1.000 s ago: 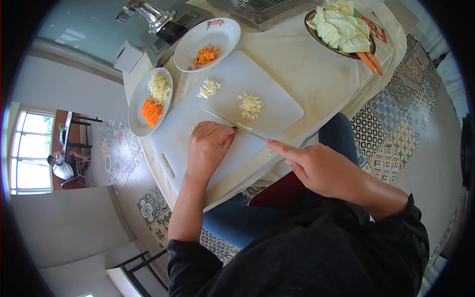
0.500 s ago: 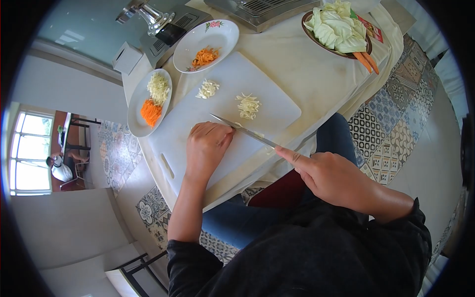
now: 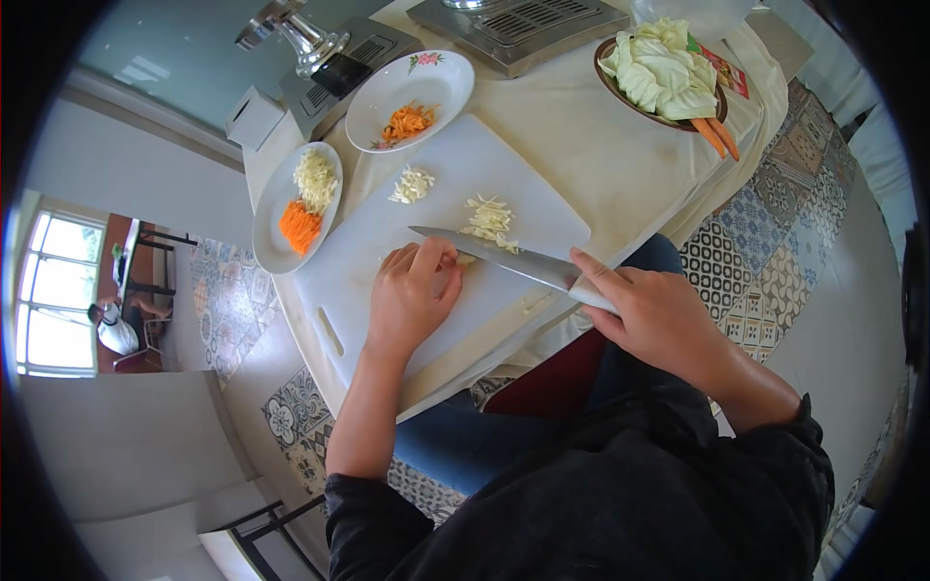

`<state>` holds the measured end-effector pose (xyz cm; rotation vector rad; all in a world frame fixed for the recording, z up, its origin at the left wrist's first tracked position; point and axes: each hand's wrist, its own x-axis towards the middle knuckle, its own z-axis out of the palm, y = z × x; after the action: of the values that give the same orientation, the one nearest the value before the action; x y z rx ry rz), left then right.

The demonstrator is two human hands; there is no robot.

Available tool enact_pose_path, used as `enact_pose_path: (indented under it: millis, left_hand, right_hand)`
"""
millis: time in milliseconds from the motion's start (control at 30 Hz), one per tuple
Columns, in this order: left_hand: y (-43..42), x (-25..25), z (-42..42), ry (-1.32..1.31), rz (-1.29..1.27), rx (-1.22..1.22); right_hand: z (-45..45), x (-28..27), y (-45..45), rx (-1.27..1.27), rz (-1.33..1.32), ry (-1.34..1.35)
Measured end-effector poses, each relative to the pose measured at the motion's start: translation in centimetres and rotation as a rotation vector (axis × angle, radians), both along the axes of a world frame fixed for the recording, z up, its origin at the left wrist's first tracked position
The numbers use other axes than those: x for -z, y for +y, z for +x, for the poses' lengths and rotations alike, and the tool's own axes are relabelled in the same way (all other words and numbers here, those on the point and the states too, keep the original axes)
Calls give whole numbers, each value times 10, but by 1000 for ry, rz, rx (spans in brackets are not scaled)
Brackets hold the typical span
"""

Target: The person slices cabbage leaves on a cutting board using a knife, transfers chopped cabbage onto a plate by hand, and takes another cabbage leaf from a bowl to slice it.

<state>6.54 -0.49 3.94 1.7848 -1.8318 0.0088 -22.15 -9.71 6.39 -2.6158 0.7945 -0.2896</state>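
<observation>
My right hand (image 3: 659, 315) grips a kitchen knife (image 3: 509, 259) by its pale handle, index finger stretched along the top. The blade points left, its flat side tilted into view above the white cutting board (image 3: 387, 247). Close to the blade's front part, my left hand (image 3: 412, 295) is curled, thumb and fingers around a small pale vegetable piece (image 3: 464, 259), mostly hidden. Just beyond the blade lies a pile of pale vegetable strips (image 3: 490, 219). A second, smaller pile of pale chopped bits (image 3: 412, 184) lies farther left on the board.
Left of the board, an oval plate (image 3: 269, 232) carries shredded orange and pale vegetables. Behind it stands a flowered plate (image 3: 455, 82) with orange shreds. A bowl (image 3: 612, 79) of cabbage and carrots sits back right. Portable stoves (image 3: 528, 34) line the back. Someone (image 3: 118, 331) sits far left.
The knife has turned so more of its blade face shows, and my right hand has shifted slightly right and up. My left fingers have lifted and curled, uncovering the pale piece.
</observation>
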Motion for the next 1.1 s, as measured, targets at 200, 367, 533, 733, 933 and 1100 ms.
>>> enact_pose_path:
  millis: [200,367,533,733,933,1100]
  left_hand:
    - [8,-12,-11,-43,18,-3]
    - [6,-5,-17,-184,44,77]
    - [4,-6,-18,-248,78,-5]
    - [3,-15,-2,-51,-102,-140]
    - [0,-9,16,21,-77,93]
    - [-1,-3,13,-45,-51,139]
  right_hand:
    - [-3,3,0,-8,15,-40]
    - [4,8,3,-15,-3,-47]
    - [6,12,3,-12,-5,-56]
    - [1,14,-2,-8,53,-123]
    - [-5,9,-5,-36,-21,-85]
    - [-3,5,-6,-86,28,-39]
